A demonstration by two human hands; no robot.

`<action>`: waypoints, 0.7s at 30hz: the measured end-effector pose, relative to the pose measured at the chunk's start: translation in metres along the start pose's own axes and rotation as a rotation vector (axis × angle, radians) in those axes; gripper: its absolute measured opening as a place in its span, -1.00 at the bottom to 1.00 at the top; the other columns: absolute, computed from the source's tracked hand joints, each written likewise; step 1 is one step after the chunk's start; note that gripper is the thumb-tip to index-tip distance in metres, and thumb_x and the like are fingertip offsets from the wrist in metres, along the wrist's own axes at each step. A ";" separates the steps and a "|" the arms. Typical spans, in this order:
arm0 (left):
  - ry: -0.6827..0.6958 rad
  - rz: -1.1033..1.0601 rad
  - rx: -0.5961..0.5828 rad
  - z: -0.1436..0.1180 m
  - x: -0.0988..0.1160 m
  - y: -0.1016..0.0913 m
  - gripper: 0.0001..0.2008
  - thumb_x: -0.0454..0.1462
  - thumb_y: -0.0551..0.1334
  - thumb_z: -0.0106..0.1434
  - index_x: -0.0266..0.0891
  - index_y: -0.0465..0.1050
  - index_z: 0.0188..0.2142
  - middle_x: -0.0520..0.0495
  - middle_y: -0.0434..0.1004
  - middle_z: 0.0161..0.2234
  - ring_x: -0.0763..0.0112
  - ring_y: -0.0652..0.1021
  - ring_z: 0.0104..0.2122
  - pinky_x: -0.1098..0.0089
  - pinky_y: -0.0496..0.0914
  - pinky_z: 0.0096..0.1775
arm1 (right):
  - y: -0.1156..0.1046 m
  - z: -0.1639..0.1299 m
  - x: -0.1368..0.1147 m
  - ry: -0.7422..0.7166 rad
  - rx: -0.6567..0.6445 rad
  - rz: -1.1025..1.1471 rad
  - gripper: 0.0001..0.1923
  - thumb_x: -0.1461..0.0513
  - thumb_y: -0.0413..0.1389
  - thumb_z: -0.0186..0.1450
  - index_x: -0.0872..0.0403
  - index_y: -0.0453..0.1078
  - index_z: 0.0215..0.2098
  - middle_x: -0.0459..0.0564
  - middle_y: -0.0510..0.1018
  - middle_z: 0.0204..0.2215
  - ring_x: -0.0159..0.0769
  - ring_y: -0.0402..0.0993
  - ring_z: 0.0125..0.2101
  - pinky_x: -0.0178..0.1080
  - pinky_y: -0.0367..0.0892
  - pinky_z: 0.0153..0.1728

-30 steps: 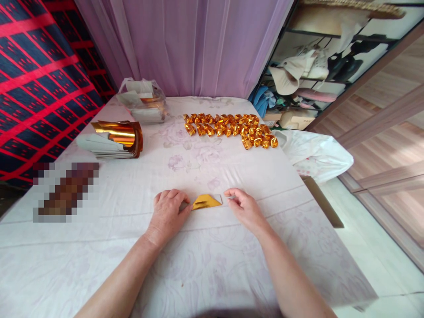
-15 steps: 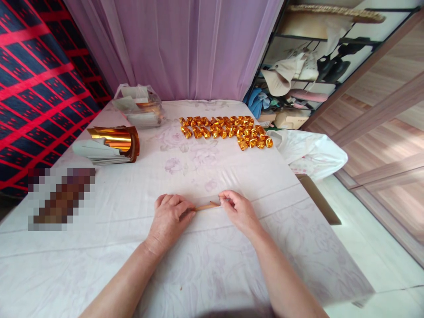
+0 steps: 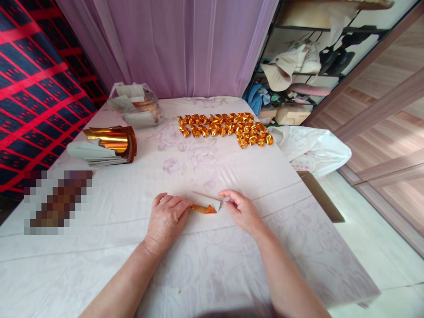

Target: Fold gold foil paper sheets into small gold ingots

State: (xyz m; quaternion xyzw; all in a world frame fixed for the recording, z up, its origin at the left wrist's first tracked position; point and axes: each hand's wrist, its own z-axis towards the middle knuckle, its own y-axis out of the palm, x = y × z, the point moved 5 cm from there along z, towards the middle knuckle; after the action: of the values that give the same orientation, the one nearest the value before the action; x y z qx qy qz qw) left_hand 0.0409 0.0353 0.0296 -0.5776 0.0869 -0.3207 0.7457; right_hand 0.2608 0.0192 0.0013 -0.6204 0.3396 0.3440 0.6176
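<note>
A sheet of foil paper [image 3: 206, 201], pale on one side and gold-orange on the other, lies partly folded on the table in front of me. Its near edge is turned up, showing an orange strip with a slanted right corner. My left hand [image 3: 170, 216] is closed on the paper's left end, fingers over it and pressing down. Just off the right end is my right hand [image 3: 241, 210], its index finger and thumb curved and apart, with nothing plainly between them. Beyond my hands, folded gold foil pieces [image 3: 218, 126] stand in rows.
A curved stack of foil sheets [image 3: 115, 143] sits at the left, with a clear plastic bag of paper [image 3: 135, 106] behind it. A blurred-out patch [image 3: 59, 201] covers something at the left edge. Right of the table are a white plastic bag [image 3: 318, 148] and a shelf [image 3: 304, 73].
The narrow folded strip has opened up, so its pale face now shows above the orange edge. My right fingers have come away from its right end, while the left hand stays on it.
</note>
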 end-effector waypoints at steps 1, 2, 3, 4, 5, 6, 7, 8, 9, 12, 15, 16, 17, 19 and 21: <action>-0.005 0.005 0.005 0.000 0.000 0.000 -0.79 -0.31 0.13 0.33 -0.07 0.56 -0.22 0.01 0.65 -0.29 0.25 0.56 -0.27 0.06 0.26 0.02 | 0.000 -0.001 -0.002 -0.013 -0.031 0.002 -0.64 0.35 -0.04 0.21 0.04 0.44 -0.08 -0.06 0.60 -0.23 -0.40 0.47 -0.41 -0.32 0.37 -0.32; -0.010 0.008 0.009 0.001 -0.001 0.000 -0.80 -0.31 0.14 0.33 -0.08 0.56 -0.22 0.01 0.65 -0.29 0.24 0.56 -0.27 0.05 0.25 0.04 | 0.000 -0.002 -0.004 -0.036 -0.060 0.004 -0.62 0.36 -0.05 0.21 0.04 0.44 -0.06 -0.06 0.60 -0.22 -0.40 0.48 -0.40 -0.32 0.37 -0.32; -0.017 0.008 0.011 0.001 -0.001 0.000 -0.81 -0.30 0.14 0.33 -0.08 0.55 -0.22 0.02 0.65 -0.29 0.25 0.56 -0.26 0.05 0.23 0.05 | 0.001 -0.003 -0.006 -0.072 -0.083 0.005 -0.60 0.38 -0.06 0.21 0.03 0.43 -0.05 -0.06 0.60 -0.21 -0.40 0.49 -0.38 -0.32 0.37 -0.31; -0.022 0.006 0.012 0.001 -0.001 0.000 -0.81 -0.30 0.15 0.33 -0.08 0.55 -0.22 0.02 0.65 -0.29 0.25 0.57 -0.26 0.04 0.22 0.07 | 0.001 -0.003 -0.009 -0.115 -0.098 0.004 -0.59 0.39 -0.06 0.21 0.03 0.43 -0.04 -0.05 0.59 -0.19 -0.38 0.50 -0.34 -0.31 0.38 -0.28; -0.025 0.002 0.013 0.002 -0.002 0.000 -0.81 -0.30 0.15 0.33 -0.08 0.55 -0.21 0.02 0.66 -0.28 0.25 0.57 -0.25 0.03 0.21 0.08 | 0.001 -0.004 -0.012 -0.159 -0.105 0.003 -0.58 0.40 -0.06 0.22 0.03 0.44 -0.04 -0.04 0.59 -0.16 -0.37 0.51 -0.28 -0.30 0.38 -0.24; -0.027 -0.005 0.015 0.002 -0.002 0.000 -0.81 -0.30 0.15 0.33 -0.08 0.55 -0.21 0.03 0.66 -0.28 0.25 0.58 -0.25 0.02 0.19 0.10 | 0.001 -0.005 -0.014 -0.198 -0.109 0.000 -0.58 0.41 -0.06 0.22 0.02 0.45 -0.04 -0.03 0.59 -0.15 -0.35 0.51 -0.23 -0.28 0.39 -0.20; -0.029 -0.013 0.016 0.003 -0.003 0.001 -0.81 -0.31 0.14 0.34 -0.07 0.54 -0.20 0.03 0.66 -0.27 0.26 0.58 -0.25 0.02 0.18 0.11 | 0.001 -0.005 -0.016 -0.230 -0.112 -0.003 -0.58 0.42 -0.06 0.22 0.01 0.46 -0.06 -0.02 0.58 -0.14 -0.34 0.51 -0.19 -0.27 0.39 -0.17; -0.032 -0.020 0.016 0.003 -0.003 0.001 -0.80 -0.30 0.13 0.35 -0.07 0.54 -0.19 0.03 0.67 -0.26 0.27 0.58 -0.24 0.01 0.18 0.12 | 0.001 -0.005 -0.018 -0.253 -0.114 -0.008 -0.58 0.44 -0.06 0.23 0.00 0.47 -0.08 -0.03 0.58 -0.15 -0.34 0.51 -0.17 -0.25 0.39 -0.14; -0.037 -0.025 0.016 0.004 -0.004 0.002 -0.79 -0.30 0.13 0.35 -0.06 0.54 -0.18 0.02 0.67 -0.25 0.27 0.59 -0.23 0.01 0.17 0.12 | 0.002 -0.006 -0.019 -0.272 -0.116 -0.016 -0.58 0.45 -0.06 0.23 -0.01 0.47 -0.09 -0.03 0.58 -0.16 -0.33 0.51 -0.15 -0.24 0.39 -0.12; -0.051 -0.033 -0.003 0.005 -0.006 0.005 -0.74 -0.33 0.12 0.33 -0.05 0.52 -0.09 0.00 0.66 -0.18 0.23 0.58 -0.15 -0.02 0.16 0.13 | 0.004 -0.007 -0.022 -0.316 -0.131 -0.060 -0.57 0.46 -0.06 0.25 -0.03 0.48 -0.09 -0.03 0.57 -0.17 -0.33 0.51 -0.15 -0.21 0.39 -0.11; -0.046 -0.047 -0.050 0.006 -0.006 0.009 -0.63 -0.40 0.08 0.30 -0.06 0.47 0.02 -0.04 0.62 -0.07 0.17 0.55 -0.04 -0.07 0.14 0.15 | 0.007 -0.009 -0.022 -0.341 -0.133 -0.114 -0.56 0.44 -0.06 0.28 -0.04 0.44 -0.01 -0.02 0.56 -0.13 -0.31 0.50 -0.13 -0.19 0.40 -0.09; -0.041 -0.054 -0.069 0.006 -0.006 0.010 -0.60 -0.41 0.07 0.30 -0.06 0.45 0.05 -0.05 0.60 -0.03 0.16 0.54 -0.02 -0.09 0.13 0.15 | 0.008 -0.010 -0.021 -0.347 -0.125 -0.126 -0.55 0.43 -0.06 0.29 -0.05 0.42 0.04 -0.01 0.56 -0.11 -0.30 0.50 -0.10 -0.18 0.40 -0.08; -0.037 -0.060 -0.084 0.006 -0.006 0.010 -0.59 -0.41 0.06 0.29 -0.07 0.44 0.07 -0.06 0.59 0.00 0.16 0.52 0.00 -0.10 0.12 0.15 | 0.009 -0.011 -0.021 -0.356 -0.117 -0.136 -0.52 0.43 -0.06 0.29 -0.06 0.38 0.09 -0.01 0.55 -0.09 -0.30 0.49 -0.08 -0.17 0.40 -0.06; -0.039 -0.071 -0.093 0.004 -0.005 0.008 -0.58 -0.40 0.05 0.30 -0.07 0.43 0.09 -0.08 0.55 0.04 0.15 0.50 0.03 -0.09 0.12 0.16 | 0.011 -0.013 -0.020 -0.380 -0.105 -0.154 -0.46 0.43 -0.07 0.30 -0.08 0.31 0.17 0.01 0.53 -0.06 -0.29 0.47 -0.05 -0.15 0.40 -0.04; -0.041 -0.088 -0.077 0.001 -0.004 0.004 -0.60 -0.37 0.04 0.33 -0.07 0.43 0.09 -0.09 0.54 0.06 0.16 0.50 0.04 -0.07 0.14 0.16 | 0.013 -0.014 -0.021 -0.401 -0.102 -0.178 -0.43 0.43 -0.07 0.30 -0.11 0.24 0.22 0.01 0.52 -0.05 -0.29 0.46 -0.04 -0.15 0.41 -0.04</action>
State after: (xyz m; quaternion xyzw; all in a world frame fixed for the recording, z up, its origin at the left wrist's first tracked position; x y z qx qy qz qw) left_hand 0.0398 0.0389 0.0256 -0.6156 0.0586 -0.3378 0.7096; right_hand 0.2391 0.0050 0.0121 -0.5975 0.1360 0.4212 0.6687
